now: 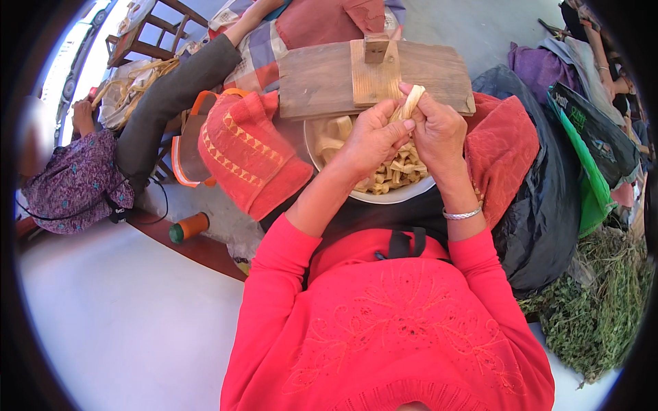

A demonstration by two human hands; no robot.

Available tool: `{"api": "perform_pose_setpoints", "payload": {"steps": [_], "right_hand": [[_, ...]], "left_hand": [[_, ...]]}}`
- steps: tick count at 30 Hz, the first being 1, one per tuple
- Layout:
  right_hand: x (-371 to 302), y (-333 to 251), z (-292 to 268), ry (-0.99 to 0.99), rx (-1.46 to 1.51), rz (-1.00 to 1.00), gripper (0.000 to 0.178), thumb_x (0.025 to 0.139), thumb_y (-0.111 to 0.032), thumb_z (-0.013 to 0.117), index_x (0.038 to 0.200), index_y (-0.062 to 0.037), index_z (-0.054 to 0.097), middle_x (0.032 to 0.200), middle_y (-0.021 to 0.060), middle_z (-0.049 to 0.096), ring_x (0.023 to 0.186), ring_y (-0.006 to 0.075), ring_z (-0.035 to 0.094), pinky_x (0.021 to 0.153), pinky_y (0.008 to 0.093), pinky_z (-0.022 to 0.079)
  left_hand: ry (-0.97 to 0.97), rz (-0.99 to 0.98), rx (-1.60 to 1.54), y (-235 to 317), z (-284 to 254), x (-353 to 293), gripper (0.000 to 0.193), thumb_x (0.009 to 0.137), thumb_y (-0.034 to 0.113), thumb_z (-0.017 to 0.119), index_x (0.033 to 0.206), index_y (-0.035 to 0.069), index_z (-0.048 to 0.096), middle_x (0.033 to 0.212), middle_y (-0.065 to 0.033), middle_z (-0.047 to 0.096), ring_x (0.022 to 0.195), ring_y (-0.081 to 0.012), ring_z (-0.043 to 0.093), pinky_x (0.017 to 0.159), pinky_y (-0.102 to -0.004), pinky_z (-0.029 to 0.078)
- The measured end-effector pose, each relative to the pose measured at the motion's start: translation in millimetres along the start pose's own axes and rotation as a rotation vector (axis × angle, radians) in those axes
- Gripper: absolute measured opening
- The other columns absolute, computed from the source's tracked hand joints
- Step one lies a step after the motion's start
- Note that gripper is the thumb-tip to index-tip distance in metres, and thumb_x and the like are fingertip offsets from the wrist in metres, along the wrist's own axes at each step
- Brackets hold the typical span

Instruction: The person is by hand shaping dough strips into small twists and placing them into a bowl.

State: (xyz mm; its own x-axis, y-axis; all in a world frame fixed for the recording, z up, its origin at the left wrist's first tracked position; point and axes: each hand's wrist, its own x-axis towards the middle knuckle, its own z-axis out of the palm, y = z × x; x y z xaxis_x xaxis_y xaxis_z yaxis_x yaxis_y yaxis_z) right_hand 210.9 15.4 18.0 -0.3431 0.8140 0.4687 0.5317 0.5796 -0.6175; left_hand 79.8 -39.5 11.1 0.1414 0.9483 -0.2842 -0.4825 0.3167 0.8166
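In front of my chest, my left hand (371, 137) and my right hand (439, 129) meet with fingers closed on a pale yellow folded strip (412, 103). The strip looks twisted into a small bundle, its upper end rising past my fingertips. Directly below my hands is a white-rimmed basin (404, 198), partly hidden by them. Inside it lie several short, pale yellow knotted pieces (391, 177). A wooden board (312, 82) spans the basin's far side, with a lighter plank and a small block (376, 49) on it. A silvery bracelet (462, 214) circles my right wrist.
Red cloths (250, 154) lie on both sides of the basin. To the right are a black plastic bag (541, 212), a green-edged bag (593, 185) and dried green plants (596, 301). An orange spool (192, 226) lies left. Another person in patterned clothes (75, 178) sits far left.
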Motion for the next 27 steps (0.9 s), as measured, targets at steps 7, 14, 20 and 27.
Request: {"api": "perform_pose_setpoints", "payload": {"steps": [7,14,20,27], "right_hand": [[-20,20,5,-0.178,-0.053,0.048,0.015,0.085,-0.023,0.063,0.079,-0.0100,0.067,0.074,0.0095,0.062,0.062,0.0301,0.058,0.053,0.0385,0.044],[-59,72,31,-0.484,0.785,0.579,0.035,0.096,-0.035,0.054,0.088,-0.0043,0.067,0.080,-0.0025,0.064,0.071,0.0099,0.061,0.060,0.0318,0.046],[-56,48,15,-0.561,1.645,0.978,0.028,0.095,-0.027,0.055,0.114,-0.0077,0.060,0.108,0.0015,0.062,0.099,0.0148,0.059,0.087,0.0308,0.047],[-50,31,12,-0.463,1.634,0.784,0.019,0.091,-0.011,0.057,0.106,-0.0022,0.065,0.109,0.0027,0.061,0.099,0.0131,0.057,0.086,0.0266,0.046]], "left_hand": [[0.295,0.527,1.219,-27,-11,-4,0.008,0.084,0.010,0.059,0.091,0.006,0.058,0.063,-0.0081,0.053,0.053,-0.0231,0.055,0.051,-0.0373,0.043],[0.361,0.711,1.658,-47,-2,-8,0.011,0.080,0.013,0.060,0.088,0.007,0.057,0.087,-0.0061,0.065,0.085,-0.0257,0.061,0.068,-0.0380,0.046],[0.380,1.001,1.289,-60,-7,-3,0.027,0.078,0.009,0.063,0.104,0.003,0.058,0.099,-0.0110,0.063,0.094,-0.0321,0.058,0.086,-0.0415,0.044],[0.314,0.716,1.105,-25,13,-11,0.021,0.083,0.012,0.062,0.100,0.003,0.055,0.094,-0.0156,0.062,0.086,-0.0322,0.060,0.076,-0.0381,0.047]]}}
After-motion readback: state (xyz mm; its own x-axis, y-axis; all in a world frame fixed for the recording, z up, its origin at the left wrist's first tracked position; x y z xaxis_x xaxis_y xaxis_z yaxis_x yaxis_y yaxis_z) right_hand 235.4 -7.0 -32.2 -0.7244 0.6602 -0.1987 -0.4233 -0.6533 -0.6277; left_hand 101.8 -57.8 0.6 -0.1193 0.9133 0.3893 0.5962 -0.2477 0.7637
